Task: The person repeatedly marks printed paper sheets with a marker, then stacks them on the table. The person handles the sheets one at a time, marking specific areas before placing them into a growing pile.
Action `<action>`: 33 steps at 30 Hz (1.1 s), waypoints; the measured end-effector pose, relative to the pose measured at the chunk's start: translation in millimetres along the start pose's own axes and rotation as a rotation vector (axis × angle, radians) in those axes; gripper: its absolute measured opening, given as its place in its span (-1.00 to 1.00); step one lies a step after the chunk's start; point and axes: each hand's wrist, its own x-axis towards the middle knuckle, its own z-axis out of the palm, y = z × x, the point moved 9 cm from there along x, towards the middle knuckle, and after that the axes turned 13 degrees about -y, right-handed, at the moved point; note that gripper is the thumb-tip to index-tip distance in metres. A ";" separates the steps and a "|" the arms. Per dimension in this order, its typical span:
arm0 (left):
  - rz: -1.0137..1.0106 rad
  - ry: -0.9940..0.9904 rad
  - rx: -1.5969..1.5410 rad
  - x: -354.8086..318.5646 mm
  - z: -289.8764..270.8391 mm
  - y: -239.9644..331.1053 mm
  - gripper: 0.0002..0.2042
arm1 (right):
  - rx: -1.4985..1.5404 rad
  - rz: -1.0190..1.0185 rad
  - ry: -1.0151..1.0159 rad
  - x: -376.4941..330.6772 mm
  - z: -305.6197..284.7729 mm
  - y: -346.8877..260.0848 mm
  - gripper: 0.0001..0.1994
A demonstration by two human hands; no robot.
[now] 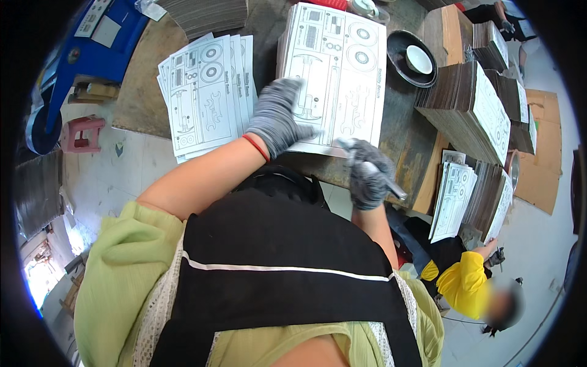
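A thick stack of printed sheets, showing line drawings of tools and round dials, lies on the wooden table in front of me. My left hand, in a grey striped knit glove, rests on its left side with thumb and fingers apart. By the stack's near right corner, my right hand, gloved alike, is closed round a slim silver-grey tool. Its metal end sticks out of the fist; the kind of tool is not clear. Left of the stack, several loose printed sheets lie fanned and overlapping.
A black round dish with a white bowl sits right of the stack. Tall board stacks stand farther right. A blue machine and pink stool are at left. A person in yellow works at lower right.
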 end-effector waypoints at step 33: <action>-0.396 -0.185 -0.904 -17.7 26.1 -84.3 -0.79 | -0.390 0.043 0.121 20.7 -63.6 -10.1 -0.79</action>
